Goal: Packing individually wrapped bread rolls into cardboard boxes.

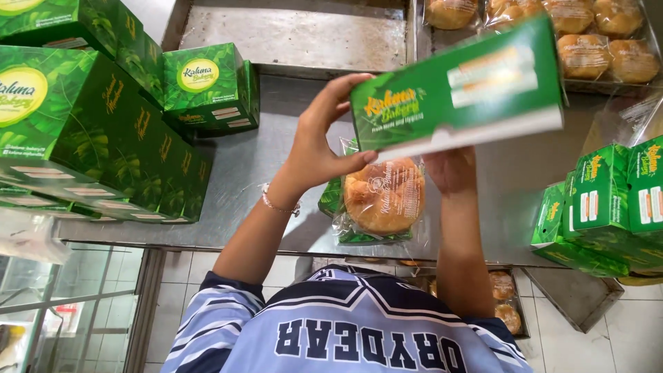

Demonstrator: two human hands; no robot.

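Note:
I hold a long green carton (463,86) with a leaf print and a white edge up above a steel table (255,166). My left hand (319,141), a thin bracelet on its wrist, grips the carton's left end. My right hand (450,169) supports the carton from underneath and is partly hidden by it. Just below the carton a round golden bun in clear wrap (383,197) lies on a flattened green carton (333,197) on the table, between my two forearms.
Stacks of green boxes (83,131) fill the table's left side, with more green boxes (608,207) at the right. A tray of wrapped buns (594,41) sits at the back right. An empty steel tray (297,34) lies at the back. More buns (504,297) show below the table edge.

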